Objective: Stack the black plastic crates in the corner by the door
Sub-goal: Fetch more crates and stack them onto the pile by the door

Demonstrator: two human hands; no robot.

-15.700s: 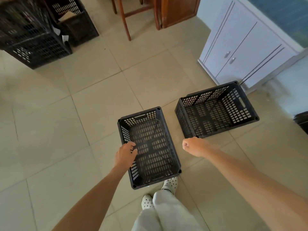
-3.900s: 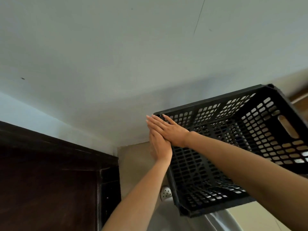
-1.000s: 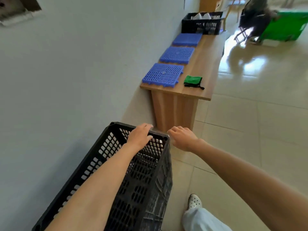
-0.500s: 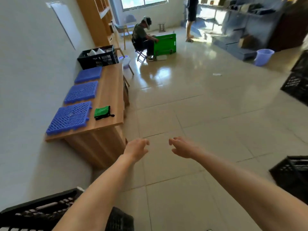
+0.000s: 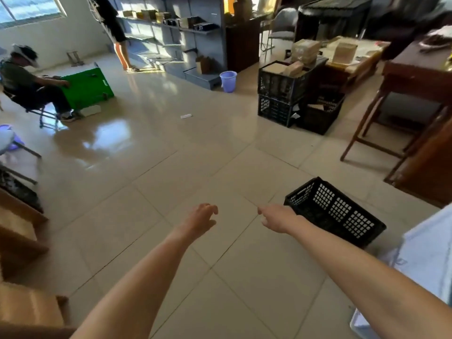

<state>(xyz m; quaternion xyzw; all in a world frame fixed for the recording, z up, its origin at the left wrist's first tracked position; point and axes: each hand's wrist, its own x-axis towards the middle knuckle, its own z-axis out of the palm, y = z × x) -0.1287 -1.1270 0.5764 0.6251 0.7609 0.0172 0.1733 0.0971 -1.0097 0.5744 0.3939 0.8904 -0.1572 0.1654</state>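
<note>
An empty black plastic crate [image 5: 337, 211] with perforated walls rests on the tiled floor at the right, beside a white cabinet [image 5: 425, 263]. My right hand [image 5: 274, 217] hovers just left of the crate's near corner, holding nothing, fingers loosely curled. My left hand [image 5: 203, 216] floats over bare floor further left, fingers apart and empty. Farther back, two black crates [image 5: 281, 94] stand stacked, the upper one filled with cardboard boxes, and another black crate [image 5: 320, 113] sits beside them. The corner stack by the door is out of view.
A wooden table [image 5: 413, 79] stands at the right. A wooden bench [image 5: 19, 231] runs along the left edge. A seated person [image 5: 27, 86] handles a green box [image 5: 85, 88] at the far left; another person stands by grey shelves [image 5: 171, 33]. A purple bucket [image 5: 228, 80] stands mid-room.
My view has swung right from the bench wall to the open room. The crate that my hands left in the corner is out of sight. The crate on the floor has come closer.
</note>
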